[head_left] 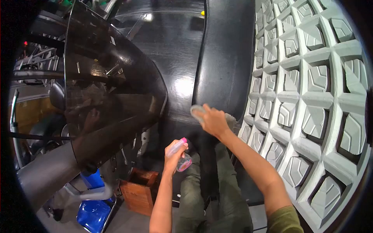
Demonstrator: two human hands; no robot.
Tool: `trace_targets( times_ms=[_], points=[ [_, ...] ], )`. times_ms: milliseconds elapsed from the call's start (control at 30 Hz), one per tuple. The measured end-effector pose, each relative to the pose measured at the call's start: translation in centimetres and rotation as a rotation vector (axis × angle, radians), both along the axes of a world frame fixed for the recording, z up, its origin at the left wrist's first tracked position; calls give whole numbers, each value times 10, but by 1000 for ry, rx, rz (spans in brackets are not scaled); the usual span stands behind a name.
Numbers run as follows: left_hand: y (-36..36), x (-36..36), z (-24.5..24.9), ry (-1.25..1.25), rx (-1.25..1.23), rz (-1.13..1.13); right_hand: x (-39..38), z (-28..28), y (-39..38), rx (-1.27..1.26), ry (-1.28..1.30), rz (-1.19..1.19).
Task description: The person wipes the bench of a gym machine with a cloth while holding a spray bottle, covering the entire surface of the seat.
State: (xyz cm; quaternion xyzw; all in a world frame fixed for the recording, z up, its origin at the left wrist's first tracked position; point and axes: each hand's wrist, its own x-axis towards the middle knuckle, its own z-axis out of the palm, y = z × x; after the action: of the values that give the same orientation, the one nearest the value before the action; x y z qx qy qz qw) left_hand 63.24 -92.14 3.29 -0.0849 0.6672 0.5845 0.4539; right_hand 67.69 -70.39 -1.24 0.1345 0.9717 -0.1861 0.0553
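Note:
My left hand (174, 154) is closed around a clear plastic bottle (184, 163) with a bright pink top and a pink-and-orange mark at its lower end. It is held tilted above my lap and legs. Farther forward, my right hand (214, 122) is closed on a pale ring-shaped thing (197, 112), blurred by motion. This hand reaches over the glossy black padded surface (175, 58), near the seam with a raised black section (225, 50).
A dark tinted panel (112, 77) curves along the left. On the right rises a grey lattice wall (307, 93). Below left are a wooden box (138, 194) and a blue chair seat (92, 214). A small yellow object (203, 13) lies at the far end.

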Motion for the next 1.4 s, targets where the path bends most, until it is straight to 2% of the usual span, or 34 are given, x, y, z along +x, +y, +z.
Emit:
trace_targets(
  times_ms=[33, 133, 200, 300, 333, 433, 467, 567, 667, 767, 800, 1000, 1100, 1200, 1400],
  points=[
    [0, 0, 0, -17, 4, 11, 1, 0, -5, -5, -35, 108],
    [-5, -2, -2, -23, 6, 23, -13, 2, -2, 81, -46, 84],
    [-7, -4, -3, -23, 8, 27, -33, 2, 1, 114, 17, -20],
    [-12, -6, -3, -15, -1, 38, -79, 0, 5, 139, -108, -85],
    [-13, -6, -2, -16, 0, 43, -90, -12, -2, 196, -192, -46],
    [-15, -10, -1, -28, -9, 43, -70, -21, -27, 434, -151, 264],
    [-17, -11, 0, -36, -15, 43, -68, -23, -40, 440, -261, 206],
    [-28, -14, -10, -21, -25, -7, -53, -13, -50, 510, -326, 217],
    [-28, -20, -8, -33, -25, 7, -38, -13, -49, 626, -347, 381],
    [-31, -23, -10, -36, -20, -4, -21, -9, -45, 711, -254, 489],
    [-30, -26, -9, -37, -23, -12, -21, -9, -50, 641, -356, 359],
    [-29, -37, -8, -27, -15, -45, 30, -21, -44, 496, -353, 247],
    [-25, -42, -9, -20, -18, -59, 70, -31, -13, 355, -419, 298],
    [-20, -44, -11, -16, -15, -46, 85, -7, 10, 162, -345, 160],
    [-13, -41, -10, -22, -27, -82, 99, 10, 15, -108, -543, -342]
  ],
)
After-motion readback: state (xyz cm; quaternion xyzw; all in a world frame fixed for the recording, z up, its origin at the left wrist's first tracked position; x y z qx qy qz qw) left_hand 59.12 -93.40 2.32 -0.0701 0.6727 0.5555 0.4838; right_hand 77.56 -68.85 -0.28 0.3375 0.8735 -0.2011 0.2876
